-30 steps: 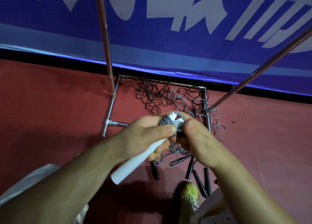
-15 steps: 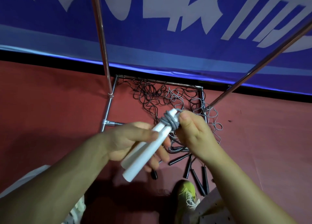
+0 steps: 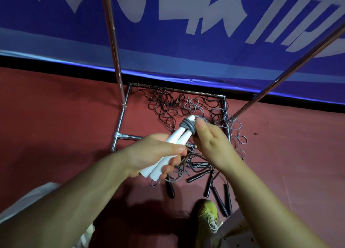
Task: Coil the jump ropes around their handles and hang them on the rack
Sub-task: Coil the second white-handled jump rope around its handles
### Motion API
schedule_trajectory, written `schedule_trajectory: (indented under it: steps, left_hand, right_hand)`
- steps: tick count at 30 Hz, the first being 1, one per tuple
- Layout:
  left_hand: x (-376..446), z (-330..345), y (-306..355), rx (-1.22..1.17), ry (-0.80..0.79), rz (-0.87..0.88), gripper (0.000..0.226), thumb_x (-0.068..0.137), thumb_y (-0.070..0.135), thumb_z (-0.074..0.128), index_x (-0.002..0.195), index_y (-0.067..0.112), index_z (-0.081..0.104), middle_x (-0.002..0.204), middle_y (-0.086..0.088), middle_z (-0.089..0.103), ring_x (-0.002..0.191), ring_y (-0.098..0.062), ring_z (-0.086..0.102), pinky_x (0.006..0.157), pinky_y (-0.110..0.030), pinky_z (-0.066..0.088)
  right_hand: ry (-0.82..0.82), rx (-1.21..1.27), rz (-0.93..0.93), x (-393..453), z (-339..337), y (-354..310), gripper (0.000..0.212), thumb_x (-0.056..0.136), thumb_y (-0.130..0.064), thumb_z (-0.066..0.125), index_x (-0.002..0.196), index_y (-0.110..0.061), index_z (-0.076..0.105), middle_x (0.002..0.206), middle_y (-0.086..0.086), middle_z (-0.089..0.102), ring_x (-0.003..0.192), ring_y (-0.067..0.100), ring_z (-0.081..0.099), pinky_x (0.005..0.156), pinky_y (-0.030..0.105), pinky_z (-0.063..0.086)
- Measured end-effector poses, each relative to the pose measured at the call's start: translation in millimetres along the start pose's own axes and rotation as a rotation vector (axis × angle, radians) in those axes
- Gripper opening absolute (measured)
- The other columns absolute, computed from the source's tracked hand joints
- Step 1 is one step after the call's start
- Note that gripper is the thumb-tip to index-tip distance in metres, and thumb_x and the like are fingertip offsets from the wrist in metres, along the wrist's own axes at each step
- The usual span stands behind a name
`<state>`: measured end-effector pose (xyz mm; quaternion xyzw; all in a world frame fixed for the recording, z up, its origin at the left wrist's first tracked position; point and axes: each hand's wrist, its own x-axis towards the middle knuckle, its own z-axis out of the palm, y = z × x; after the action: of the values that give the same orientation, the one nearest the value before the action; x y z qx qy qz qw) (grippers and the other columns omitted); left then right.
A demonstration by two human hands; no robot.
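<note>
Over on the left, the rack (image 3: 119,125) stands with its metal base on the red floor, nothing hanging in our view yet. Our left hand (image 3: 155,153) grips the two white handles (image 3: 168,154) side by side, fingers curled round their lower half. Up at the top ends sits the grey cord (image 3: 187,127), a few tight turns already on, and our right hand (image 3: 211,145) pinches it there, thumb pressing the coil. We reckon this cord is light and springy, keen to unwind, so the place to hold is right on the wraps. Those smooth handles look slippery, so we keep them squeezed together. Further right and below, black-handled ropes (image 3: 218,189) lie tangled on the floor.
</note>
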<state>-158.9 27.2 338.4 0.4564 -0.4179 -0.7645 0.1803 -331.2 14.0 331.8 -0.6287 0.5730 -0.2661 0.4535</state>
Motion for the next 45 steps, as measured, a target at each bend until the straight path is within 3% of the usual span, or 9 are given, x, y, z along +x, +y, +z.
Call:
schedule_trajectory:
  steps: [6,13,19,23,28,32,34,39,45]
  left_hand:
    - [9,1,-3,0.098,0.140,-0.025,0.042,0.096,0.046,0.043,0.085,0.008,0.056,0.053,0.001,0.048,0.043,-0.014,0.041,0.044,-0.023,0.036]
    - [20,-3,-12,0.839,0.432,0.088,0.049,0.093,0.058,0.033,0.069,0.017,0.045,0.064,0.003,0.052,0.065,-0.021,0.052,0.064,-0.038,0.042]
    - [22,2,-25,1.297,0.640,0.424,0.063,0.084,0.067,0.020,0.090,0.015,0.057,0.075,-0.006,0.062,0.071,-0.034,0.061,0.056,-0.035,0.040]
    - [19,3,-13,0.959,0.437,0.181,0.036,0.082,0.058,0.051,0.083,0.023,0.046,0.076,0.004,0.054,0.077,-0.025,0.055,0.065,-0.034,0.038]
    - [16,-24,-9,-0.252,-0.289,-0.081,0.060,0.065,0.062,0.073,0.097,0.011,0.071,0.091,-0.018,0.072,0.076,-0.030,0.071,0.068,-0.037,0.057]
    - [17,-13,-23,-0.691,-0.745,-0.110,0.078,0.085,0.059,0.056,0.120,-0.010,0.056,0.088,-0.022,0.068,0.075,-0.029,0.069,0.070,-0.034,0.055]
    - [14,-2,-18,-0.682,-0.742,-0.167,0.070,0.083,0.060,0.055,0.111,-0.003,0.062,0.072,-0.012,0.061,0.058,-0.021,0.060,0.057,-0.027,0.050]
    - [4,6,-10,-0.141,-0.174,-0.040,0.056,0.071,0.073,0.049,0.070,0.019,0.066,0.053,-0.002,0.042,0.040,-0.014,0.035,0.041,-0.020,0.034]
    - [9,5,-10,-0.036,-0.033,-0.037,0.058,0.069,0.067,0.042,0.075,0.012,0.059,0.053,-0.004,0.044,0.040,-0.016,0.035,0.042,-0.021,0.033]
  right_hand:
    - [0.127,-0.127,0.107,-1,9,-2,0.050,0.100,-0.043,0.034,0.056,-0.020,0.032,0.049,-0.010,0.028,0.045,0.009,0.026,0.046,0.023,0.021]
    - [-0.029,0.300,0.421,-1,13,6,0.058,0.100,-0.052,0.031,0.056,-0.018,0.048,0.051,-0.004,0.026,0.040,0.009,0.018,0.042,0.020,0.016]
    - [0.028,0.524,0.529,-1,13,-1,0.047,0.094,-0.054,0.043,0.066,-0.017,0.052,0.049,-0.004,0.030,0.037,0.008,0.019,0.038,0.015,0.015]
    - [0.105,0.436,0.414,1,16,2,0.044,0.096,-0.046,0.042,0.062,-0.019,0.048,0.041,-0.007,0.027,0.034,0.008,0.020,0.043,0.020,0.016]
    - [0.019,0.504,0.251,-1,9,-5,0.043,0.084,-0.050,0.043,0.051,-0.023,0.034,0.043,-0.009,0.020,0.036,0.007,0.014,0.045,0.020,0.009]
    - [-0.025,0.686,0.179,-3,2,-10,0.038,0.078,-0.045,0.041,0.046,-0.025,0.038,0.045,-0.009,0.019,0.037,0.004,0.014,0.045,0.020,0.007]
    - [-0.005,0.704,0.157,-4,0,-11,0.032,0.078,-0.043,0.040,0.055,-0.022,0.035,0.045,-0.010,0.024,0.036,0.003,0.019,0.041,0.016,0.013]
    - [0.049,0.381,0.098,-7,0,-3,0.040,0.082,-0.050,0.036,0.071,-0.012,0.044,0.060,0.000,0.039,0.054,0.014,0.033,0.052,0.025,0.029]
    - [0.013,0.335,0.158,-6,3,-2,0.055,0.089,-0.059,0.023,0.072,-0.011,0.044,0.048,-0.007,0.033,0.043,0.009,0.027,0.045,0.023,0.022]
